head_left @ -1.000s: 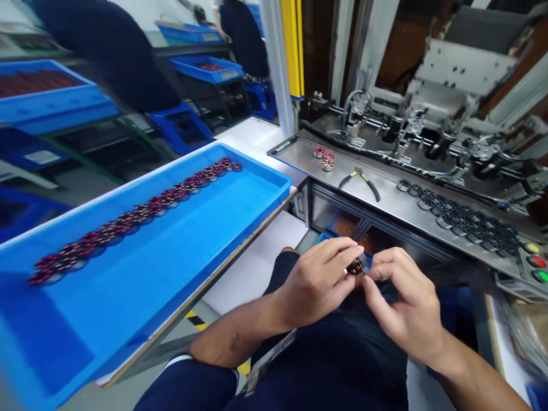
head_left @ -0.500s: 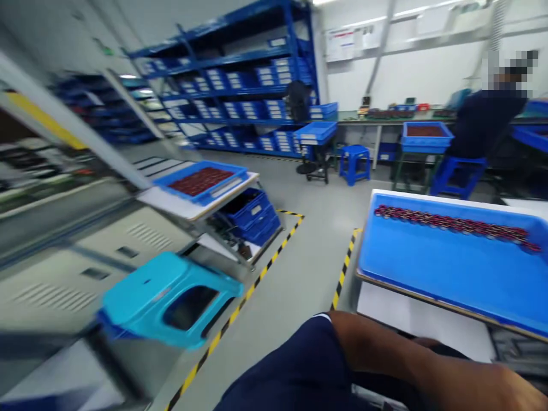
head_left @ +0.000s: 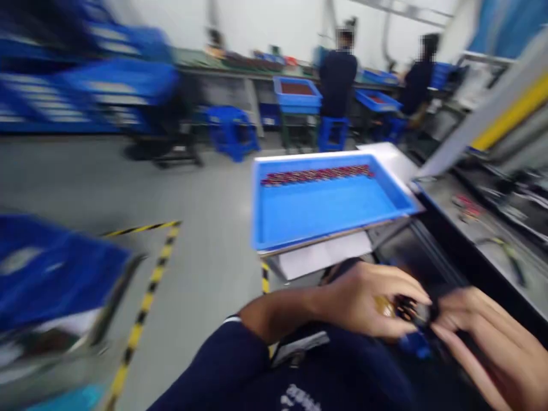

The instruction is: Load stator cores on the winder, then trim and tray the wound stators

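My left hand (head_left: 368, 294) is closed around a small dark part with copper-coloured bits (head_left: 406, 308), which has a yellowish piece at one side. The part is blurred, and its exact kind does not show. Close against it, my right hand (head_left: 479, 328) has its thumb and fingers pinched together at the part's right end; what they grip is blurred. A small blue object (head_left: 415, 344) shows just below the fingers, its kind unclear. Both hands are low in front of my body, over a dark area beside the bench.
A blue tray (head_left: 329, 200) with a row of red and dark small parts (head_left: 317, 175) stands ahead. To the right runs a workbench (head_left: 454, 214) with a green-handled tool (head_left: 509, 257). Two people sit at the back bench. Blue stool (head_left: 233, 131) and striped floor tape (head_left: 148, 302) lie left.
The view has swung to the right, so the tray now sits near the middle. Both hands have come into view, together at the small part; before, only my left arm showed.
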Motion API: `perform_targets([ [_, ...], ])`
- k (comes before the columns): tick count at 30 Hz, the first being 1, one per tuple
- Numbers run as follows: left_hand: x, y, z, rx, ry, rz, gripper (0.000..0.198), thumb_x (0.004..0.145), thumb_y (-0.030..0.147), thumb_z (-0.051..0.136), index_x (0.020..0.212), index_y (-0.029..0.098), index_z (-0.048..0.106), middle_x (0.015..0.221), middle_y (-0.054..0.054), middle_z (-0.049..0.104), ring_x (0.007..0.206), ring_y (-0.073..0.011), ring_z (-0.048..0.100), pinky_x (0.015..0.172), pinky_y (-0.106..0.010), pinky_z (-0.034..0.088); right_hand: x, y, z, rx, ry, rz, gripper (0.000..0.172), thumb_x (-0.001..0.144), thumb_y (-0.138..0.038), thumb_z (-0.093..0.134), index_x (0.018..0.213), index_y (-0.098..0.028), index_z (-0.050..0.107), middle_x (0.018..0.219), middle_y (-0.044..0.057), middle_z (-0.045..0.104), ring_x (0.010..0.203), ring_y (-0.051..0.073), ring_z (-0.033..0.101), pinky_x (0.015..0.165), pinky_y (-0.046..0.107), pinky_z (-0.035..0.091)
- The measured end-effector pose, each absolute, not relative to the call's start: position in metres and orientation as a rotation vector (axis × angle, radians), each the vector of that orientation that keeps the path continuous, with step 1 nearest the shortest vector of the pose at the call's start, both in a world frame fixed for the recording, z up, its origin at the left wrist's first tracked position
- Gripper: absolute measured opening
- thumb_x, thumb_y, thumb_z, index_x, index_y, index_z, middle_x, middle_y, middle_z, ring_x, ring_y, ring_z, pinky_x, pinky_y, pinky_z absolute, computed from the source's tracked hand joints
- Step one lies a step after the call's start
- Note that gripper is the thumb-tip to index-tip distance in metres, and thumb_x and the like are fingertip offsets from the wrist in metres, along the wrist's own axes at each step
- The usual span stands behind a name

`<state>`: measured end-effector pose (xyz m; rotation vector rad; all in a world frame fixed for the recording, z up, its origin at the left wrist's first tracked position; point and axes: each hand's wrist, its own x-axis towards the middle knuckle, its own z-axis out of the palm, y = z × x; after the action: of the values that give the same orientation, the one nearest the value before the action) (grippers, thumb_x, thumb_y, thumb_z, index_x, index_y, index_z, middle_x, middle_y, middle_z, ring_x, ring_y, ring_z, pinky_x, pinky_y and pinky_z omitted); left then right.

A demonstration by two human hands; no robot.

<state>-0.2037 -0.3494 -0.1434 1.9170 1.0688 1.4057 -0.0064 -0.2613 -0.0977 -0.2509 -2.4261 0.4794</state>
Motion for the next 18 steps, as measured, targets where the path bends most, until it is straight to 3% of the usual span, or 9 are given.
perform_targets([
  [3, -0.191, -0.328, -0.153, 1.746, 0.945, 1.582, 0.033, 0.075, 0.018, 0.082, 0.108, 0.017, 0.076, 0.107, -0.013, 0.08, 0.097, -0.024, 0.077, 0.086, -0.034, 0.065, 0.036, -0.256, -0.083, -0.386, -2.565, 0.479, 0.011, 0.089, -0.011, 0.065, 0.088, -0.021, 0.067, 0.078, 0.004, 0.067, 0.071, 0.017, 0.065, 0.061, 0.031, 0.056],
  [5, -0.178, -0.313, -0.156, 1.71, 0.932, 1.599, 0.033, 0.073, 0.016, 0.083, 0.106, 0.016, 0.076, 0.105, -0.013, 0.08, 0.096, -0.0239, 0.077, 0.079, -0.031, 0.064, 0.059, -0.256, -0.089, -0.488, -2.423, 0.402, 0.003, 0.093, -0.018, 0.065, 0.095, -0.02, 0.065, 0.084, 0.006, 0.065, 0.077, 0.019, 0.064, 0.064, 0.033, 0.056],
  [7, -0.161, -0.299, -0.156, 1.693, 0.945, 1.6, 0.033, 0.073, 0.014, 0.082, 0.105, 0.015, 0.075, 0.106, -0.014, 0.079, 0.096, -0.0235, 0.077, 0.076, -0.028, 0.064, 0.077, -0.263, -0.101, -0.543, -2.266, 0.194, 0.019, 0.092, -0.032, 0.07, 0.105, -0.02, 0.066, 0.098, 0.01, 0.065, 0.091, 0.024, 0.065, 0.073, 0.041, 0.058],
  [9, -0.142, -0.287, -0.155, 1.699, 0.943, 1.566, 0.034, 0.073, 0.014, 0.083, 0.106, 0.015, 0.075, 0.106, -0.014, 0.079, 0.095, -0.0231, 0.076, 0.075, -0.028, 0.063, 0.089, -0.273, -0.113, -0.559, -2.211, -0.068, 0.028, 0.087, -0.034, 0.076, 0.111, -0.021, 0.069, 0.112, 0.013, 0.065, 0.108, 0.03, 0.063, 0.085, 0.048, 0.058],
  [12, -0.117, -0.273, -0.152, 1.714, 0.899, 1.473, 0.035, 0.072, 0.017, 0.085, 0.106, 0.016, 0.076, 0.103, -0.012, 0.079, 0.091, -0.022, 0.076, 0.074, -0.027, 0.064, 0.1, -0.28, -0.122, -0.596, -2.228, -0.314, 0.023, 0.085, -0.015, 0.075, 0.106, -0.022, 0.071, 0.122, 0.013, 0.067, 0.122, 0.031, 0.06, 0.093, 0.048, 0.057],
  [18, -0.089, -0.254, -0.151, 1.453, 0.754, 1.245, 0.035, 0.074, 0.017, 0.085, 0.107, 0.016, 0.075, 0.105, -0.011, 0.08, 0.087, -0.0214, 0.079, 0.076, -0.027, 0.066, 0.12, -0.262, -0.134, -0.678, -2.202, -0.231, 0.017, 0.089, -0.007, 0.066, 0.102, -0.018, 0.07, 0.122, 0.015, 0.071, 0.127, 0.031, 0.06, 0.097, 0.049, 0.056],
])
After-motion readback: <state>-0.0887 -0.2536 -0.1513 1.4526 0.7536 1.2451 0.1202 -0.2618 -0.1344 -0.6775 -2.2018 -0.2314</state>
